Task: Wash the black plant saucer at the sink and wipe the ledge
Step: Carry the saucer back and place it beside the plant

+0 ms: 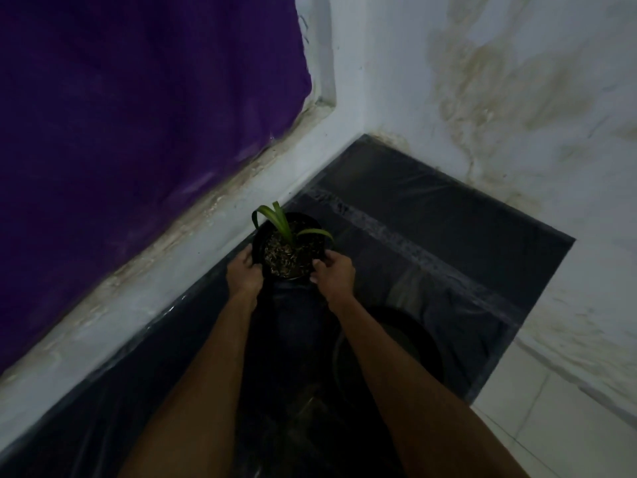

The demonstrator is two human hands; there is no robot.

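Observation:
A small black plant pot (pixel 289 250) with gravelly soil and a few green leaves is in the middle of the view, over a dark ledge (pixel 431 236). My left hand (pixel 243 272) grips its left side and my right hand (pixel 333 276) grips its right side. The black plant saucer (pixel 389 346), round and shallow, lies on the ledge to the lower right, partly behind my right forearm. I cannot tell whether the pot rests on the ledge or is held just above it.
The ledge is covered with shiny dark plastic sheeting and ends at a stained white wall (pixel 517 98) on the right. A purple curtain (pixel 138 115) hangs at the left above a white sill. Pale floor tiles (pixel 565 426) show at lower right.

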